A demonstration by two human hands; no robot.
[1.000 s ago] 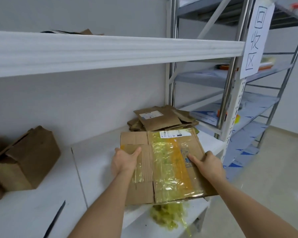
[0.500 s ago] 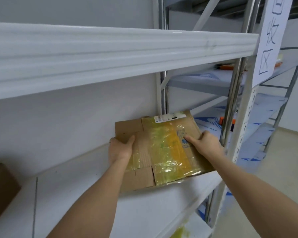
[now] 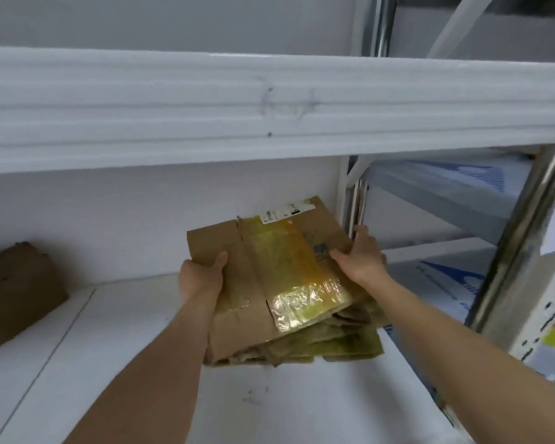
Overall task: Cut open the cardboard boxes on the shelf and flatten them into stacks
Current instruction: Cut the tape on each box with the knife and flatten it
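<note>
White shelf (image 3: 116,363): lower board, carrying the load. Flattened cardboard (image 3: 269,283): taped piece on top of a stack, lying at the right end of the board, long axis running away from the body toward the back wall, near edge overhanging layers beneath. Uncut box (image 3: 16,293): far left, well apart. Left hand (image 3: 202,280): grip closed on the left edge, thumb on top. Right hand (image 3: 362,261): grip on the right edge, fingers spread. Both equally near.
</note>
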